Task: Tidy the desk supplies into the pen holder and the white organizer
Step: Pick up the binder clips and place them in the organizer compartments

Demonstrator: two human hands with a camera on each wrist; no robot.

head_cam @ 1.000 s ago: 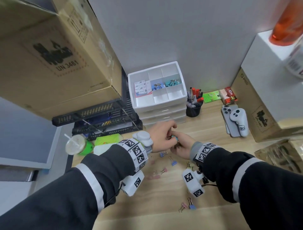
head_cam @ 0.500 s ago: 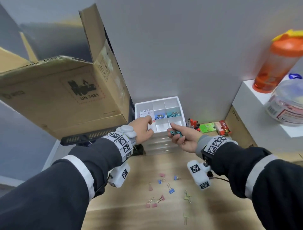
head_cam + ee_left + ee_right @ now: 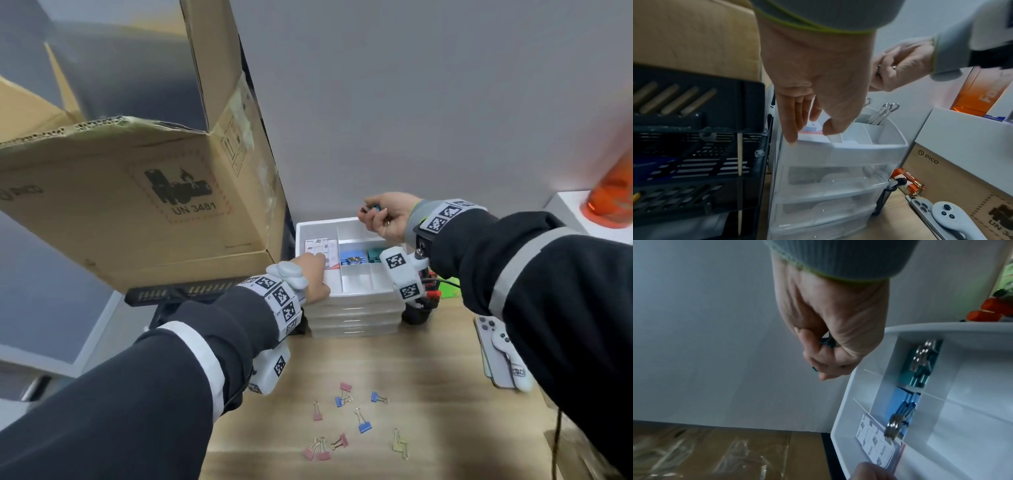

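The white organizer (image 3: 318, 226) stands at the back of the desk, its top tray divided into compartments. One holds sticky notes (image 3: 317, 248), one blue clips (image 3: 351, 257), one teal clips (image 3: 920, 363). My left hand (image 3: 313, 274) rests with straight fingers (image 3: 795, 123) on the tray's front-left corner. Above the tray's back edge, my right hand (image 3: 380, 214) grips a teal binder clip (image 3: 826, 344) in curled fingers. Several loose binder clips (image 3: 363, 426) lie on the wooden desk in front. The black pen holder (image 3: 416, 313) is mostly hidden behind my right wrist camera.
A large cardboard box (image 3: 137, 192) sits on black mesh trays (image 3: 694, 146) just left of the organizer. To the right lie a phone and a white controller (image 3: 503, 353) beside a PICO box (image 3: 941, 170). An orange bottle (image 3: 613, 192) stands on a white box.
Both hands rose from the desk to the organizer. My right hand carried the teal clip up over the tray's back. My left hand settled on the front-left corner.
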